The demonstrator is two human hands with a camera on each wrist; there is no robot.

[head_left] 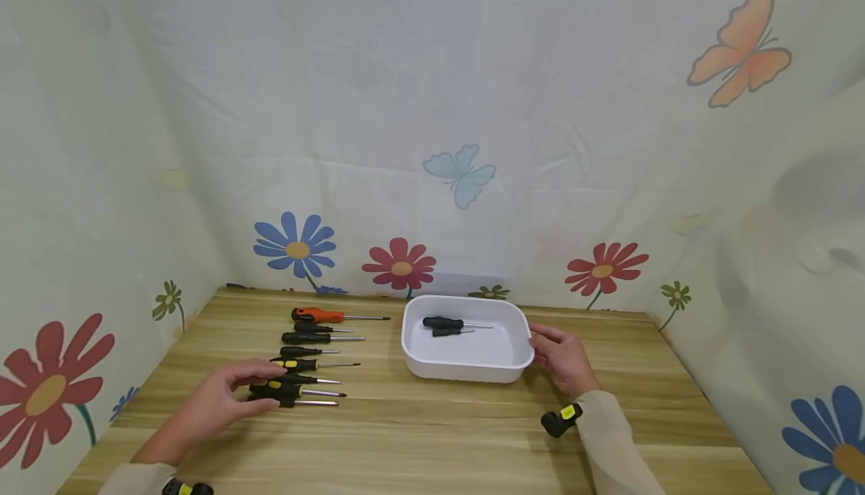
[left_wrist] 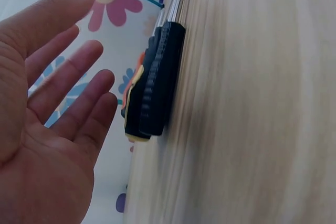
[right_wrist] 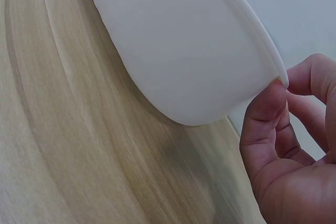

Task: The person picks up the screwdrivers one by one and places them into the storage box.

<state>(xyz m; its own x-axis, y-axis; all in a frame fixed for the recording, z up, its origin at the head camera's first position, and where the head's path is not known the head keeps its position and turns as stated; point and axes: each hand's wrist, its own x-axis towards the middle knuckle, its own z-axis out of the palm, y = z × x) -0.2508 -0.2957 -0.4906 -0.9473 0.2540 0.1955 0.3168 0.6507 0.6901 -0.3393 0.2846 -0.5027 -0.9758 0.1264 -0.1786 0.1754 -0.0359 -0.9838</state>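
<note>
My left hand [head_left: 219,400] reaches over the near end of a column of screwdrivers on the wooden table, thumb spread from the fingers and nothing gripped. Under its fingertips lie a black-and-yellow screwdriver [head_left: 300,365] and several black-handled ones; the nearest black screwdriver [left_wrist: 164,80] shows its ribbed handle in the left wrist view. An orange-and-black screwdriver [head_left: 319,315] lies farthest back. With thumb and fingers, my right hand [head_left: 566,362] pinches the right rim of a white plastic bin [head_left: 466,371]. Inside the bin rest a larger black screwdriver [head_left: 443,323] and a smaller black screwdriver [head_left: 445,333].
The wooden table [head_left: 432,435] is enclosed at the back and sides by a pale curtain [head_left: 351,119] printed with flowers and butterflies. Screwdriver shafts all point right, toward the bin. A small black camera [head_left: 561,421] is strapped at the right wrist.
</note>
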